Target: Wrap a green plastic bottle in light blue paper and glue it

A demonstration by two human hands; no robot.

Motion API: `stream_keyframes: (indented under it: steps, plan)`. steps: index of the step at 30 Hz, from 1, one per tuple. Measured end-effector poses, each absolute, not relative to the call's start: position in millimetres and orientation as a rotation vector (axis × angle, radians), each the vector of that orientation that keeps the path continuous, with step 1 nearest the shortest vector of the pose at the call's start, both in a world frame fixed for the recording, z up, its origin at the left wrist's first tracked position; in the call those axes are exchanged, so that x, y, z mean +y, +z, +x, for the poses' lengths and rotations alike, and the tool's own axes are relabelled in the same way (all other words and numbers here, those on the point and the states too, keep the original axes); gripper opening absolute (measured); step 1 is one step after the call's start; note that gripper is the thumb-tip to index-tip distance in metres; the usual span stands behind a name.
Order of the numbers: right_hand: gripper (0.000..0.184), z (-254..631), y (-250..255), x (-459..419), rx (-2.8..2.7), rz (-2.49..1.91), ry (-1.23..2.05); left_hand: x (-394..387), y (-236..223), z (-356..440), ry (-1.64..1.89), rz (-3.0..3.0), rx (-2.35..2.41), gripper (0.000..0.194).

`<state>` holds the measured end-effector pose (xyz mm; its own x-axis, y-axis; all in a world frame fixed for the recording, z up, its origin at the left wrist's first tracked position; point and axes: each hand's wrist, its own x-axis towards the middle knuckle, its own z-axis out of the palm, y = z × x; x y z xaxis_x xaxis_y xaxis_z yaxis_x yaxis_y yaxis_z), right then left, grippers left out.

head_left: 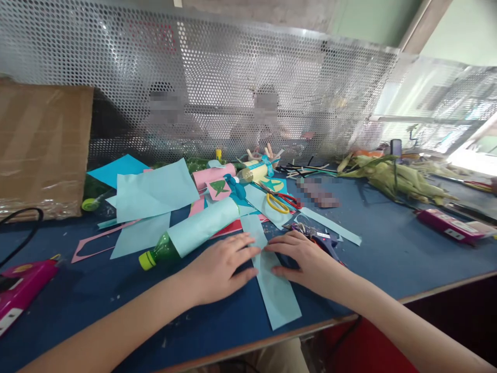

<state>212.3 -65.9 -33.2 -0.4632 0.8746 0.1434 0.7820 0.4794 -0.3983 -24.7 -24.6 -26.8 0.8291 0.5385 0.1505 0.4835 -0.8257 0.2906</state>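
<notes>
A long light-blue paper strip [274, 290] lies flat on the blue table, one end near the front edge. My left hand [223, 264] rests with its fingertips on the strip's left edge, fingers extended. From the right, my right hand [306, 259] touches the opposite edge, its fingers also stretched out. Neither hand grips anything. Just beyond my left hand lies a green plastic bottle [165, 251] with a yellow-green cap, wrapped in light-blue paper. Behind my right hand is a dark-handled tool [324, 238], partly hidden. Scissors [277, 203] with yellow handles lie farther back.
Light-blue paper sheets [155, 189] and paper scraps pile up at the back left. A pink glue gun [27, 290] sits at far left, a pink-and-white box-like object [450, 225] at right. Corn husks [396, 176] lie behind it. A perforated metal screen [233, 67] borders the table's back.
</notes>
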Motion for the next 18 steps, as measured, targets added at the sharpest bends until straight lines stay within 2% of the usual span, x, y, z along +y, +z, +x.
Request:
stream_keyframes:
  steps: [3, 5, 8, 10, 15, 18]
  plan:
    - [0.021, 225, -29, -68, -2.252, -1.481, 0.245, -31, -30, -26, 0.201, 2.696, 0.751, 0.047]
    - [0.020, 239, -30, -74, -2.090, -1.669, 0.081, -33, -32, -29, 0.174, 2.683, 0.751, 0.046]
    - [0.040, 263, -44, -83, -1.904, -1.913, -0.153, -33, -34, -31, 0.228, 2.687, 0.730, 0.047]
    - [0.051, 273, -58, -86, -1.839, -1.988, -0.180, -33, -35, -32, 0.265, 2.705, 0.715, 0.047]
    - [0.046, 281, -79, -81, -1.781, -1.976, -0.102, -34, -37, -33, 0.360, 2.767, 0.724, 0.044]
    - [0.051, 283, -79, -76, -1.737, -1.999, -0.094, -33, -35, -32, 0.450, 2.816, 0.788, 0.042]
